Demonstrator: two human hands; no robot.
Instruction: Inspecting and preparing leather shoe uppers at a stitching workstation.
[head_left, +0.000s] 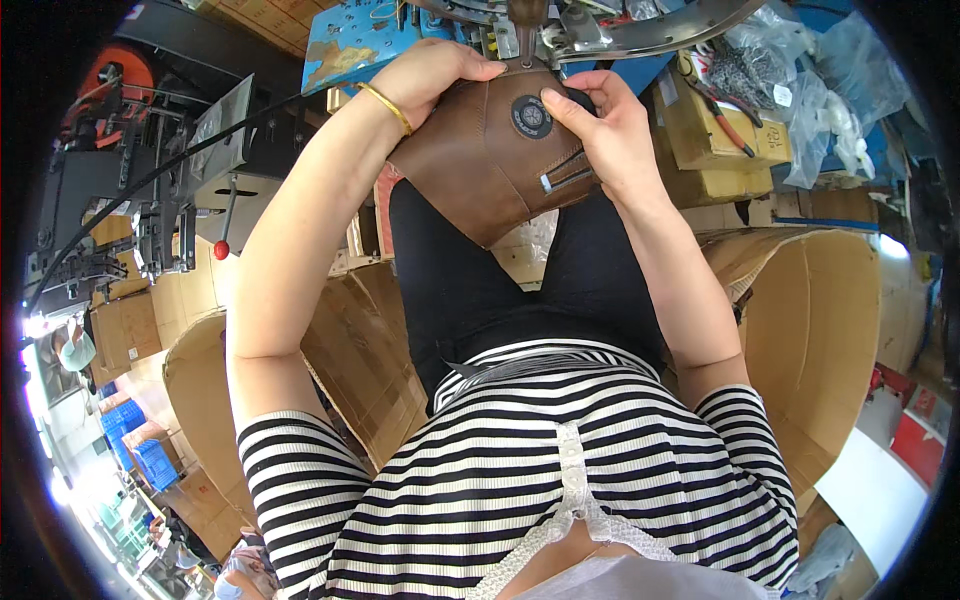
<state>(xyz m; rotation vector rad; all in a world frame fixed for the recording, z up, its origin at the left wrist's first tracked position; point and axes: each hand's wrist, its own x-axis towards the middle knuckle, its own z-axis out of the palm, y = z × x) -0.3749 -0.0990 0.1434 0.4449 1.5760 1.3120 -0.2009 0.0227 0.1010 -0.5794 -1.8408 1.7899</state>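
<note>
A brown leather shoe upper [470, 150] is stretched between my two hands, its far edge under the tip of a metal machine head [527, 40]. It has stitched seams, a round black badge [532, 116] and two dark slits with a small pale tab [546, 183] near its right side. My left hand [430, 80], with a gold bangle at the wrist, grips the far left edge, thumb on top. The right hand [612, 130] pinches the right edge, its thumb beside the badge. Some fingers are hidden behind the leather. The near end of the upper hangs over my lap.
A worn blue machine table [350, 45] lies behind the work. At right, red-handled pliers [730, 128] rest by a cardboard box [720, 140] and clear plastic bags [860, 70]. Large open cartons [815, 330] stand on both sides. A red-knobbed lever [222, 249] juts out at left.
</note>
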